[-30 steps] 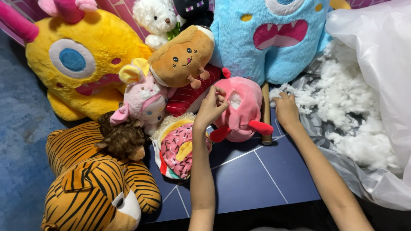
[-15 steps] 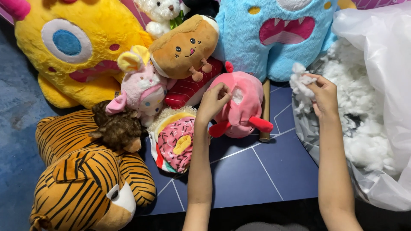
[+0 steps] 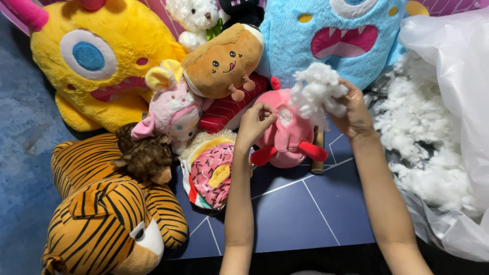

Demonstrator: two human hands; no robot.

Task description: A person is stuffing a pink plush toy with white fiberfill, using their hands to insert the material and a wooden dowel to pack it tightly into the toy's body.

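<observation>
A pink plush toy with red limbs [image 3: 290, 140] lies on the dark blue table [image 3: 305, 214], an opening in its back showing white filling. My left hand [image 3: 256, 121] pinches the edge of that opening. My right hand [image 3: 351, 109] holds a clump of white stuffing [image 3: 316, 91] just above and right of the toy.
A clear plastic bag of white stuffing [image 3: 438, 153] fills the right side. Behind stand a blue monster plush [image 3: 336, 35] and a yellow monster plush [image 3: 102, 61]. A tiger plush [image 3: 107, 214], a doughnut plush [image 3: 211, 170], a pink bunny plush [image 3: 170, 109] and a brown bread plush [image 3: 221, 63] crowd the left.
My right hand reached into the stuffing bag, took a clump and brought it left over the pink toy. My left hand stayed on the toy's opening.
</observation>
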